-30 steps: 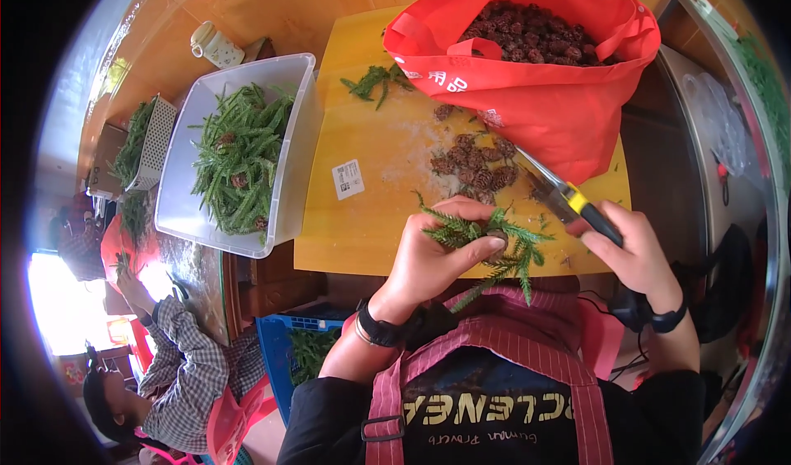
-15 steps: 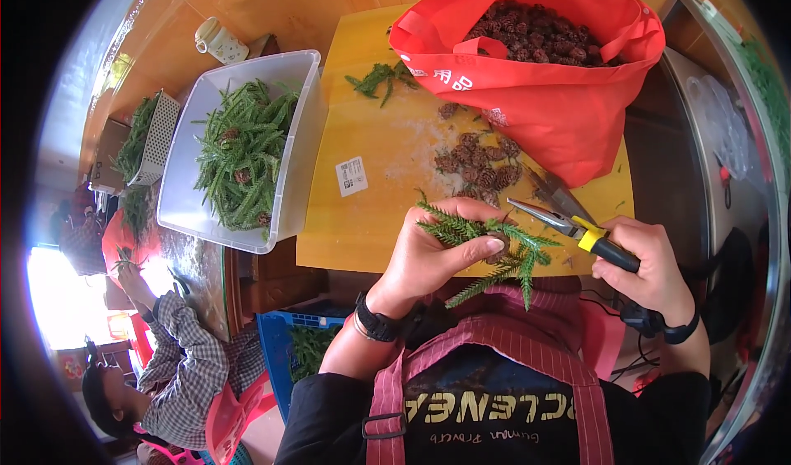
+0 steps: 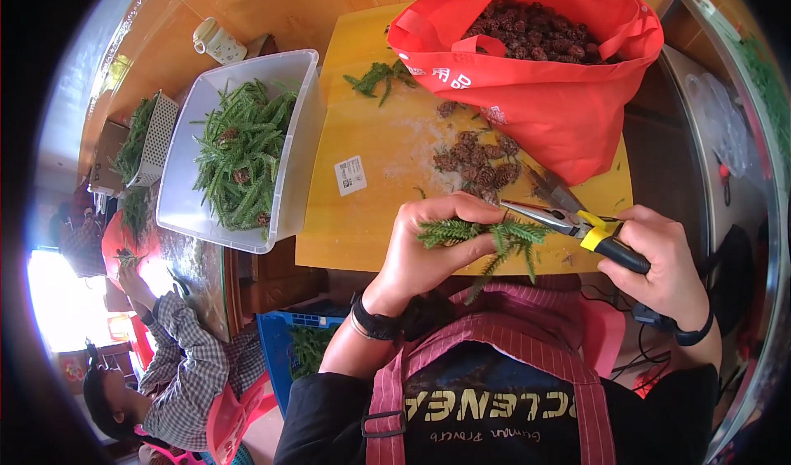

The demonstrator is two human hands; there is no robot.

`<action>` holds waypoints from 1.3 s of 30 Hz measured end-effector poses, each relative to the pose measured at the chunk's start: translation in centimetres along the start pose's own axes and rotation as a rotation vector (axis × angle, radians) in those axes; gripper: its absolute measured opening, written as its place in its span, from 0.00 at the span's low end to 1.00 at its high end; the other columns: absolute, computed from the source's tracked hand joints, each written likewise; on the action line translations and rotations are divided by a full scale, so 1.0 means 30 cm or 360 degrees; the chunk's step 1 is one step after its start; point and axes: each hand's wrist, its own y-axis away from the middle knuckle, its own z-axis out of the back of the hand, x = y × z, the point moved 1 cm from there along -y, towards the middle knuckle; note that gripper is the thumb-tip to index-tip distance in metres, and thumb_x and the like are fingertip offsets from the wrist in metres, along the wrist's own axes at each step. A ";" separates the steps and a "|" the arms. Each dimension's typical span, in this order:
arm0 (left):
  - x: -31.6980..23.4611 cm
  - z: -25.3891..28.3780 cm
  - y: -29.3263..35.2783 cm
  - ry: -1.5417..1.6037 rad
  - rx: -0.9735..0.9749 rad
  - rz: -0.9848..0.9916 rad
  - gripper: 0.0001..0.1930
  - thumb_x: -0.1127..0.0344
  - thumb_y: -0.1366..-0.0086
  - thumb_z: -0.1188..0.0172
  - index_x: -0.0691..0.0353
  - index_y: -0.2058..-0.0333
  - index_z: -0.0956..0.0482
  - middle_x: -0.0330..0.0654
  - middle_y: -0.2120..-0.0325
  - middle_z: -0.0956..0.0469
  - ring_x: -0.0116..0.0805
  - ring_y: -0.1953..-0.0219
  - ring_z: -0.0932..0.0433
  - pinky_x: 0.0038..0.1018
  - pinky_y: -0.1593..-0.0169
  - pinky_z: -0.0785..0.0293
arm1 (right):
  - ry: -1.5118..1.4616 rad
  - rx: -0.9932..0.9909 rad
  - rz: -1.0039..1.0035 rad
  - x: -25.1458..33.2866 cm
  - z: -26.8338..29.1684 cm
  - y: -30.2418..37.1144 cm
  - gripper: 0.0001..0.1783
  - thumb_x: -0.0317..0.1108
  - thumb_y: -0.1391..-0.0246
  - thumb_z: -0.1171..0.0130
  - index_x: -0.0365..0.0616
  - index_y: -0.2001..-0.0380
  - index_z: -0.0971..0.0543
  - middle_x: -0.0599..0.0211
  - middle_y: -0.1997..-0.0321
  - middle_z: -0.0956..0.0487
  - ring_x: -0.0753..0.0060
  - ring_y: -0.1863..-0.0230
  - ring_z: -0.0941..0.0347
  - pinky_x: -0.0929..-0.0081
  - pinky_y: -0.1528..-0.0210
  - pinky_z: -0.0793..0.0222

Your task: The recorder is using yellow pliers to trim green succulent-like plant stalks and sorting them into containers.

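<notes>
My left hand [image 3: 428, 238] pinches a green artificial pine sprig [image 3: 519, 236] over the table's near edge. Its needled ends stick out to the right and downward. The fingers hide where its stems meet. In my right hand [image 3: 663, 255] is a pair of needle-nose pliers [image 3: 614, 246] with yellow-and-black handles. Their jaws point left, with the tips close to my left fingertips; whether they grip anything is too small to tell. Just beyond my hands lies a loose heap of brown pine cones [image 3: 474, 164] on the yellow table [image 3: 346, 234].
A red bag [image 3: 544, 102] full of pine cones stands at the far right. To the left, a clear plastic bin [image 3: 297, 160] holds pine sprigs, some with cones. A blue crate [image 3: 276, 349] sits below. A co-worker in a checked shirt [image 3: 194, 341] is at the lower left.
My left hand has turned the sprig, and the cone seen by my thumb is now hidden. My right hand and the pliers have shifted slightly right.
</notes>
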 end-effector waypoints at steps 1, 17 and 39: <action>0.009 -0.002 0.006 0.0260 -0.0031 0.0085 0.11 0.84 0.53 0.38 0.68 0.69 0.24 0.49 0.67 0.22 0.34 0.62 0.23 0.28 0.57 0.27 | -0.0014 0.0000 0.0042 0.001 0.001 -0.004 0.10 0.27 0.65 0.38 0.38 0.84 0.31 0.61 0.84 0.30 0.57 0.78 0.31 0.67 0.69 0.33; 0.010 0.000 0.020 0.0548 -0.0074 0.0079 0.10 0.79 0.48 0.38 0.67 0.65 0.26 0.42 0.62 0.25 0.24 0.60 0.27 0.22 0.55 0.31 | 0.0100 -0.0011 0.0258 -0.016 -0.004 -0.011 0.09 0.27 0.68 0.38 0.38 0.83 0.28 0.62 0.83 0.30 0.54 0.78 0.32 0.61 0.60 0.30; -0.009 -0.023 -0.003 0.0467 -0.0132 0.0037 0.07 0.78 0.47 0.42 0.64 0.70 0.30 0.44 0.68 0.28 0.29 0.67 0.26 0.23 0.63 0.28 | 0.0219 -0.0179 0.0369 0.001 -0.008 -0.018 0.14 0.27 0.64 0.35 0.41 0.86 0.33 0.64 0.88 0.36 0.60 0.83 0.37 0.64 0.63 0.30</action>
